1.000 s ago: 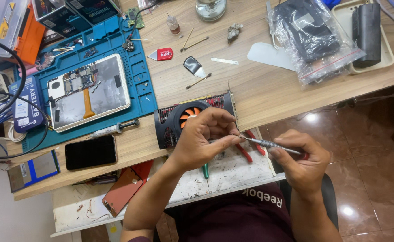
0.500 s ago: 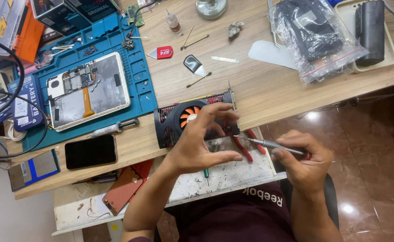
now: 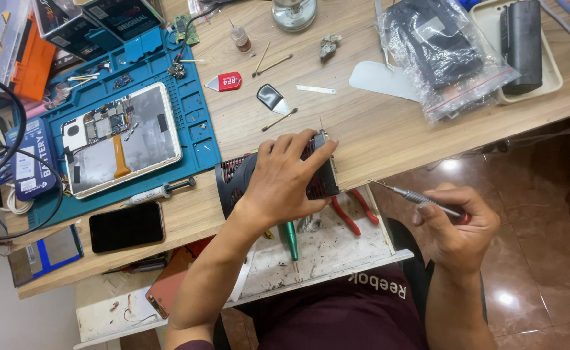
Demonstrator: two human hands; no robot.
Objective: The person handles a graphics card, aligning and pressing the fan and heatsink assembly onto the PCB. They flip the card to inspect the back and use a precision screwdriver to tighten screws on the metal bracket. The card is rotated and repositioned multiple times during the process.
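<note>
Left hand clamped on a black fan module at the front edge of the desk; right hand held a screwdriver off to the side.

The left hand (image 3: 285, 178) lay over the black fan module (image 3: 320, 178), fingers spread and curled down on its top and far side, so it was gripped firmly. The module stood at the front edge of the wooden desk (image 3: 376, 129), partly over the pulled-out drawer (image 3: 337, 249), with its long axis running along that edge. The right hand (image 3: 456, 223) was closed around the handle of a thin precision screwdriver (image 3: 414, 196). Its shaft lay almost level and its tip pointed left, toward the module, but was apart from it. Red-handled pliers (image 3: 356, 210) and a green screwdriver (image 3: 291, 236) lay in the drawer just under the module.
</note>
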